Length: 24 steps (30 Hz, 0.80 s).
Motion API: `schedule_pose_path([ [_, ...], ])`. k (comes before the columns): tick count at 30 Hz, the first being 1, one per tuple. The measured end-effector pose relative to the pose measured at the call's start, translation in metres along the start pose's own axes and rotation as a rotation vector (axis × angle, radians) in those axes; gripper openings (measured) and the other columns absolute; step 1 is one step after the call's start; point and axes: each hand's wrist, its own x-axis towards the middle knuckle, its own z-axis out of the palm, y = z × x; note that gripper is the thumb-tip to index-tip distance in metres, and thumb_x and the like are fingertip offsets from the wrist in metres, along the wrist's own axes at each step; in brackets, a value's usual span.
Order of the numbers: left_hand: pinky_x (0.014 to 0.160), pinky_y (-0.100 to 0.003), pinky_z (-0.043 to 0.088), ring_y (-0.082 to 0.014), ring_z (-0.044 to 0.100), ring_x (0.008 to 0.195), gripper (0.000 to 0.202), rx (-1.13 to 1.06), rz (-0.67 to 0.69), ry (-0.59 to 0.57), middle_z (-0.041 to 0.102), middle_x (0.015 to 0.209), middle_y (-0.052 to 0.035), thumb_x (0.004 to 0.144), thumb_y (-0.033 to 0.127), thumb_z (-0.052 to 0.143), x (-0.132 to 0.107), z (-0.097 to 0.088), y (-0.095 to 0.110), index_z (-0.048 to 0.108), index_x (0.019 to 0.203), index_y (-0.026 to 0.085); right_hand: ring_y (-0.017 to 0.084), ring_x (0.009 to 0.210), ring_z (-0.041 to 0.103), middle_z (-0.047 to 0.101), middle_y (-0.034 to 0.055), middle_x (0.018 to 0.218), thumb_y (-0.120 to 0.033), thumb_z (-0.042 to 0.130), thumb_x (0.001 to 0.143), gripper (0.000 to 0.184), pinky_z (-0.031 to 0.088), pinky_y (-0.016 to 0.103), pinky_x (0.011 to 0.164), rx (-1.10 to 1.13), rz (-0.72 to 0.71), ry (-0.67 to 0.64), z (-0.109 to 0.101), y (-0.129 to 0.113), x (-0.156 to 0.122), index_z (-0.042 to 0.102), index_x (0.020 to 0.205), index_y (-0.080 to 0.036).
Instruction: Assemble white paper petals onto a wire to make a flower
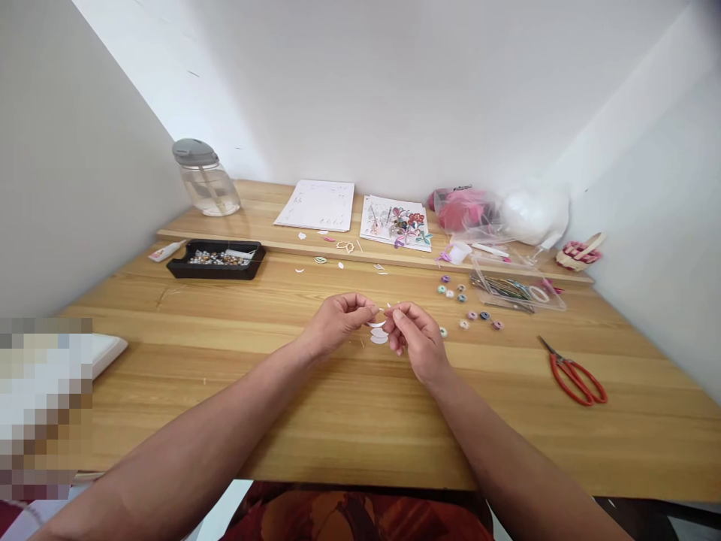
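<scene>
Near the middle of the table, my left hand (pixel 341 321) and my right hand (pixel 417 340) almost meet at the fingertips. Thumb and finger of my left hand pinch a small white curved piece (pixel 376 324), thin like cut paper. My right hand is closed in a pinch too; what sits between its fingertips is too small to make out. Just below the fingers, white leaf-shaped pieces (pixel 379 339) lie on the wooden table (pixel 360 421). Small spools of thread (pixel 443 332) are beside my right hand, one of them partly hidden by it.
Orange-handled scissors (pixel 580 382) lie at right, near a clear tray (pixel 549 300) of tools. A black tray (pixel 256 263) of beads stands left. On the raised shelf are a water bottle (pixel 208 184), paper sheets (pixel 318 204), colourful wire ornaments (pixel 402 223) and a small basket (pixel 577 255).
</scene>
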Motion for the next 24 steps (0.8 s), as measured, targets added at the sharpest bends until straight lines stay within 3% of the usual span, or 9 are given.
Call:
schedule_pose_path([
  [4,0.065,-0.024,0.036,-0.0085,0.048,0.062,0.026,-0.008,-0.020,0.016,0.061,0.069,0.0017,0.070,0.039,0.074,0.001,0.000,-0.001,0.063,0.073,0.015,0.007,0.048,0.050,0.061,-0.0016,0.071,-0.036,0.062,0.087,0.019,0.036,0.020,0.041,0.010,-0.034,0.010,-0.001,0.003,0.001,0.056,0.082,-0.019],
  [9,0.063,-0.023,0.036,-0.0084,0.047,0.061,0.028,0.005,-0.016,0.033,0.061,0.069,0.0007,0.070,0.041,0.073,0.002,-0.001,-0.002,0.062,0.071,0.015,0.008,0.048,0.052,0.062,-0.0018,0.070,-0.036,0.059,0.089,0.017,0.038,0.020,0.042,-0.006,-0.047,0.018,0.001,0.003,-0.001,0.058,0.088,-0.020],
  [17,0.050,-0.021,0.030,-0.0100,0.051,0.061,0.030,0.003,-0.023,0.052,0.061,0.069,-0.0007,0.069,0.042,0.073,0.003,-0.001,0.000,0.060,0.071,0.016,0.010,0.051,0.051,0.061,-0.0010,0.068,-0.032,0.060,0.086,0.012,0.041,0.023,0.049,-0.307,-0.124,0.034,0.008,0.009,-0.005,0.059,0.086,-0.020],
  [24,0.055,-0.022,0.037,-0.0084,0.050,0.056,0.027,0.096,0.021,0.051,0.060,0.064,0.0013,0.072,0.040,0.070,0.004,-0.003,-0.005,0.060,0.072,0.016,0.010,0.050,0.042,0.050,-0.0034,0.060,-0.026,0.057,0.087,0.007,0.035,0.024,0.049,-0.592,-0.318,0.048,0.008,0.002,-0.011,0.061,0.084,-0.021],
])
